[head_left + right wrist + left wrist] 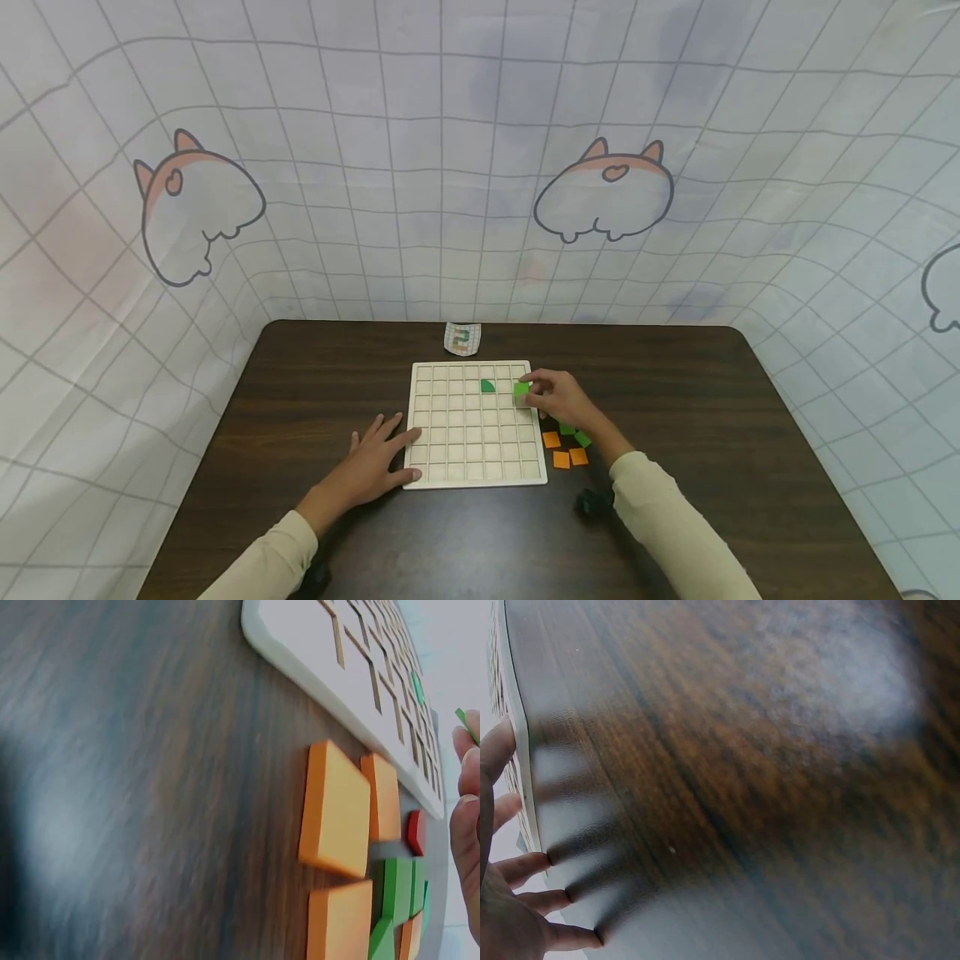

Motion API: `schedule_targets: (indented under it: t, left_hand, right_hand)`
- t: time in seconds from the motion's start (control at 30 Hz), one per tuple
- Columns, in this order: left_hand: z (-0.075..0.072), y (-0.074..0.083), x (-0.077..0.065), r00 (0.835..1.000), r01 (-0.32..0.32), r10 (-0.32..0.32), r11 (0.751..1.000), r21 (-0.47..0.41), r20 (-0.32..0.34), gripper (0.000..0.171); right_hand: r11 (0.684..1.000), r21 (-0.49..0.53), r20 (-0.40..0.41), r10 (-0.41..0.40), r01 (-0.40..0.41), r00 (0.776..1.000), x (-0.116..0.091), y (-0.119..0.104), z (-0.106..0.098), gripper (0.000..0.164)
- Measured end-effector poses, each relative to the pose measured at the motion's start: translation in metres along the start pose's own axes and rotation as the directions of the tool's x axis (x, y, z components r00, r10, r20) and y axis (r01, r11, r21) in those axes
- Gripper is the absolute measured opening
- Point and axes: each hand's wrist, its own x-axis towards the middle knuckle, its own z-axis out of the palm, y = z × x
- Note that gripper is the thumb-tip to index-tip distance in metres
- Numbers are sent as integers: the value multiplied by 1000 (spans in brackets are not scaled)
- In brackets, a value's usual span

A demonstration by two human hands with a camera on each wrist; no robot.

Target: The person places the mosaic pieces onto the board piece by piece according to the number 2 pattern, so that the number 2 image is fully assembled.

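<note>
A cream grid board (452,433) with rows of square cells lies on the dark wooden table. One dark green quarter-round piece (487,387) sits in a cell near its top. Above the board's upper right part, my right hand (558,397) pinches a bright green square tile (521,389) between thumb and fingers. My left hand (369,468) spreads its fingers at the board's left edge, thumb and index finger on the rim. In the left wrist view, the other fingertips (591,937) of that hand rest on the table.
Several orange square tiles (561,459) and green tiles (582,438) lie right of the board, below my right forearm. A red piece (417,832) lies among them in the right wrist view. Behind the board is a small patterned card (462,339). A gridded curtain (420,208) surrounds the table.
</note>
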Motion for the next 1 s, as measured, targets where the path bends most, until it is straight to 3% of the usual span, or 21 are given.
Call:
schedule_targets:
  t: [0.33, 0.7, 1.0]
  left_hand:
    - [-1, 0, -1, 1000, 7, -7, 1000, 1, 6, 68]
    - [1, -2, 0, 1000, 4, -4, 1000, 12, -9, 68]
    - [1, -1, 0, 1000, 13, -13, 1000, 20, -10, 68]
  right_hand:
    - [998, 55, 5, -43, 43, 999, 15, -3, 11, 33]
    - [996, 89, 3, 29, -29, 1000, 29, -11, 25, 29]
    - [997, 75, 28, 6, -8, 1000, 40, -11, 34, 30]
